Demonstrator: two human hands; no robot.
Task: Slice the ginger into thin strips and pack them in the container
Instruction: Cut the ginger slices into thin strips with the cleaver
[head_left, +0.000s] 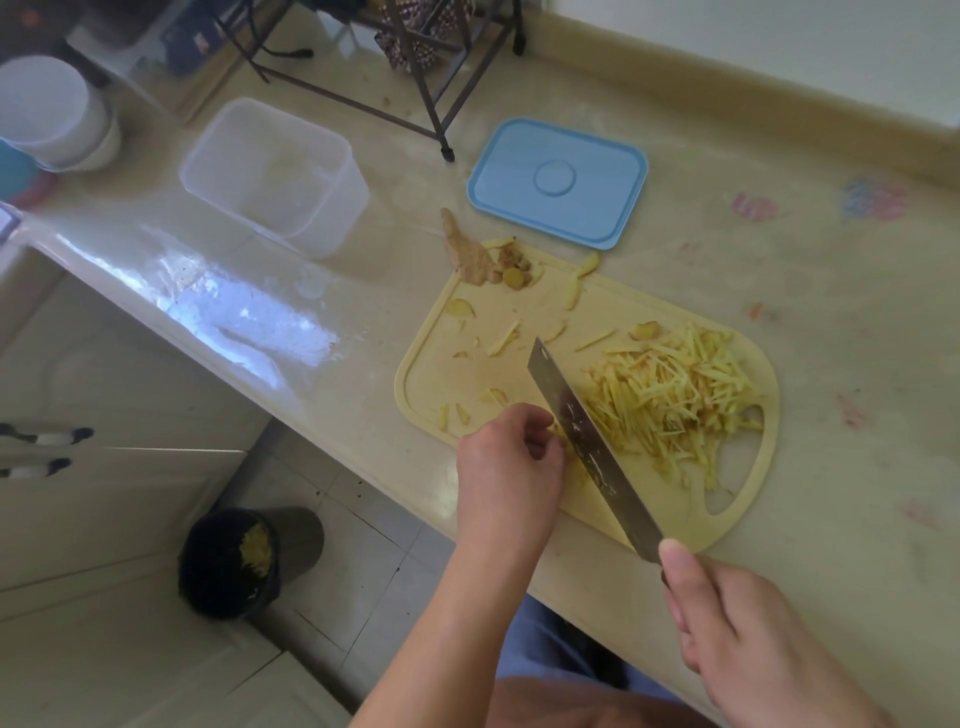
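Observation:
A pale yellow cutting board (737, 519) lies on the counter. A heap of thin ginger strips (675, 395) covers its right half. My right hand (748, 618) grips the handle of a cleaver (592, 447), whose blade stands on the board left of the heap. My left hand (509, 457) presses ginger slices against the blade's left side; the slices are mostly hidden under the fingers. An unpeeled ginger piece (470, 249) lies at the board's far corner. The clear plastic container (275, 176) stands at the back left, its blue lid (558, 182) beside it.
Loose ginger offcuts (501, 340) lie scattered on the board's left half. A metal rack's legs (441, 119) stand behind the container and lid. White bowls (52, 114) sit at far left. On the floor below the counter edge stands a black bin (234, 561).

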